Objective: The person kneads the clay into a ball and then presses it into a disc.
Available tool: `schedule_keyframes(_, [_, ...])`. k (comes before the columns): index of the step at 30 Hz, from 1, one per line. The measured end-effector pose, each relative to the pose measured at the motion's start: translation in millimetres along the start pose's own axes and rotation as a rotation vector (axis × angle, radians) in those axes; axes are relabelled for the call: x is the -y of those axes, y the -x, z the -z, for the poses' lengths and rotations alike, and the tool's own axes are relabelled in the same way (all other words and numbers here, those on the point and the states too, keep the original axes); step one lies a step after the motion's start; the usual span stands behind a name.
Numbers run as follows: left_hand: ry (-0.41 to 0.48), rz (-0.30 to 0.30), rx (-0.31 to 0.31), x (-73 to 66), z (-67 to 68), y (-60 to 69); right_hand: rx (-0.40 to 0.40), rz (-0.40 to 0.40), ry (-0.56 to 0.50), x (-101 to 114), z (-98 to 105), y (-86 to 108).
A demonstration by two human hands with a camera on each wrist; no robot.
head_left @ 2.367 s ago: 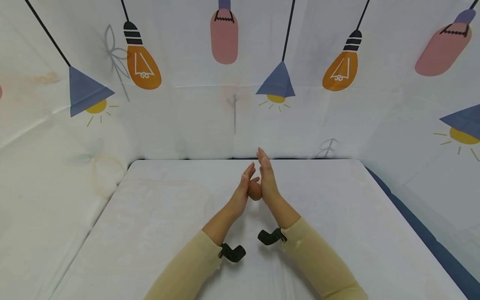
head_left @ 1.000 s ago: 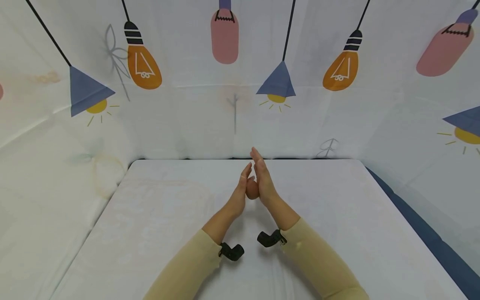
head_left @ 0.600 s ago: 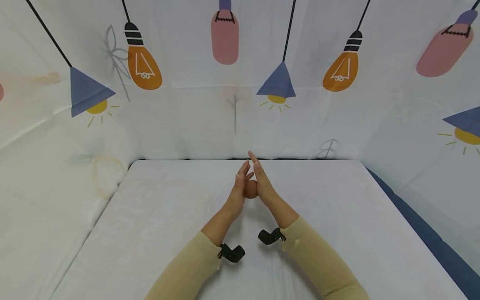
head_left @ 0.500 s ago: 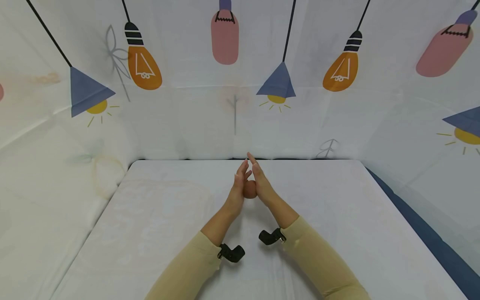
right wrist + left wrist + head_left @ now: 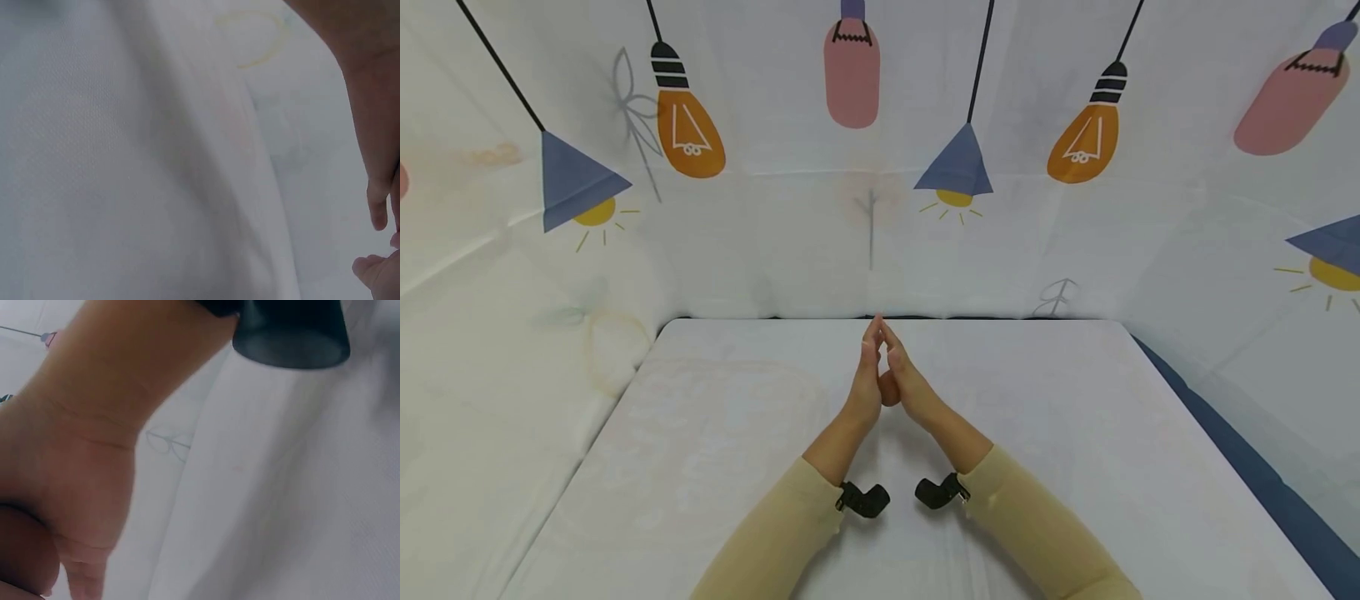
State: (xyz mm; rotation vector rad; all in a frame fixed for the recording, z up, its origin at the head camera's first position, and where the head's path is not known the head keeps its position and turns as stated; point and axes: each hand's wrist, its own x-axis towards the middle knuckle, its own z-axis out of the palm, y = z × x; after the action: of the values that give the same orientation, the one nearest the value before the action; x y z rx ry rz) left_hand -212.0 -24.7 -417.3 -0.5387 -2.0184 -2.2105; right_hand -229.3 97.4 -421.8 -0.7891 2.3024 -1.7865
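Note:
A small reddish-brown ball (image 5: 889, 389) sits between the two palms, above the white table. The left hand (image 5: 865, 383) presses it from the left with fingers straight and pointing up and away. From the other side the right hand (image 5: 910, 385) presses it, its fingers straight too. Fingertips of both hands meet at the top, leaving a narrow gap above the ball. In the left wrist view the ball (image 5: 26, 550) shows at the lower left beside the palm (image 5: 81, 481). The right wrist view has part of the right hand (image 5: 378, 125) at its right edge.
The white-covered table (image 5: 737, 433) spans the lower view. Behind it hangs a white cloth (image 5: 790, 233) printed with lamps and bulbs. Black wrist cameras (image 5: 865, 501) sit at both cuffs. Dark blue material (image 5: 1247, 467) shows along the right side.
Both hands and the ball have shifted left. The right hand has slid lower against the left, and the fingertips, apart earlier, now meet at the top.

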Motion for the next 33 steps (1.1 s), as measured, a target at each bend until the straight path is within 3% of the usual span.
schedule_keyframes(3, [-0.010,0.028,-0.002,2.4,0.4,-1.3,-0.005,0.036,-0.004,6,-5,2.7])
schedule_keyframes(8, [-0.087,0.040,0.012,5.7,2.5,-2.4,-0.056,0.175,-0.023,20,-7,3.8])
schedule_keyframes(13, [-0.128,0.056,0.085,9.5,2.3,-0.4,-0.140,0.299,-0.034,33,-1,1.1])
schedule_keyframes(17, [-0.100,0.074,0.130,8.6,0.2,3.1,-0.189,0.356,-0.010,38,6,-2.8])
schedule_keyframes(21, [-0.043,0.067,0.165,8.5,-2.9,4.5,-0.238,0.356,-0.011,36,11,-6.3])
schedule_keyframes(27, [0.033,0.009,0.218,7.0,-7.4,5.8,-0.290,0.342,0.001,28,18,-12.0])
schedule_keyframes(33, [0.108,-0.046,0.259,1.6,-10.1,5.4,-0.256,0.234,-0.001,17,22,-14.0])
